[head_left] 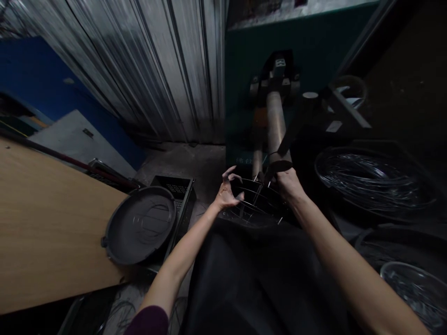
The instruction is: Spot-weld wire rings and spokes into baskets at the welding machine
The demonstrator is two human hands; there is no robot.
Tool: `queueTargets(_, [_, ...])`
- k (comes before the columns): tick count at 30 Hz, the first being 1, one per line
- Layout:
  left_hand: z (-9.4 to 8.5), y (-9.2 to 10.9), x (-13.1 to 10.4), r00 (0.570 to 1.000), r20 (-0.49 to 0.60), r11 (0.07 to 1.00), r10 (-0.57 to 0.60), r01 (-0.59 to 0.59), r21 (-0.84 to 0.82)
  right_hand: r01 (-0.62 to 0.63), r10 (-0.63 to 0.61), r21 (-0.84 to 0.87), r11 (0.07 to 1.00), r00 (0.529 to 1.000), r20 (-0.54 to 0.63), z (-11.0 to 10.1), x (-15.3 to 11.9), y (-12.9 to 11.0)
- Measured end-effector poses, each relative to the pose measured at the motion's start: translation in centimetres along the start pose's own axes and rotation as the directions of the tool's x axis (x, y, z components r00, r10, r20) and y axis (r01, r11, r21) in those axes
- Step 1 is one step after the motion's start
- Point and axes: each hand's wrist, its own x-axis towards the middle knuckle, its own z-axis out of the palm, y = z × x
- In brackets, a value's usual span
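Note:
A round rack of thin metal wire (256, 197) is in front of my body, under a machine's thick metal arm (277, 123). My left hand (227, 191) is at the rack's left edge, thumb and fingers spread apart with the wires close to their tips; whether it touches them is unclear. Beneath the arm's end, on the rack's right side, my right hand (290, 185) is curled, its fingertips hidden in shadow. What it grips cannot be made out. A dark apron (258, 274) covers my lap just below the rack.
At left, a round dark tray (141, 228) holding wire shapes rests by a black crate (186, 200) and a wooden board (49, 223). To the right are a tub of wire rings (370, 179) and a clear-rimmed bowl of small metal pieces (412, 288). The green machine body (240, 93) stands ahead.

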Motion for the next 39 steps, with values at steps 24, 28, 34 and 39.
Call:
queueTargets(24, [-0.7,-1.7,1.5,0.994,0.098,0.993,0.044,-0.033,-0.112,-0.217,0.213,0.139,0.966,0.976,0.043,-0.4,1.8,-2.1])
queueTargets(28, [-0.7,-0.2,0.4,0.98,0.124,0.987,0.158,-0.162,0.022,-0.288,0.288,0.073,0.955,0.957,0.01,-2.0,0.1,-4.1])
queueTargets(34, [2.8,6.2,-6.5,0.852,0.462,0.876,0.244,-0.398,0.272,-0.238,0.225,-0.503,0.831,0.97,-0.089,-7.6,-7.0,-3.5])
queueTargets(39, [2.3,12.4,-9.9,0.715,0.598,0.826,0.362,-0.544,0.15,-0.009,0.039,-0.784,0.621,0.999,0.019,-12.0,-13.3,-3.3])
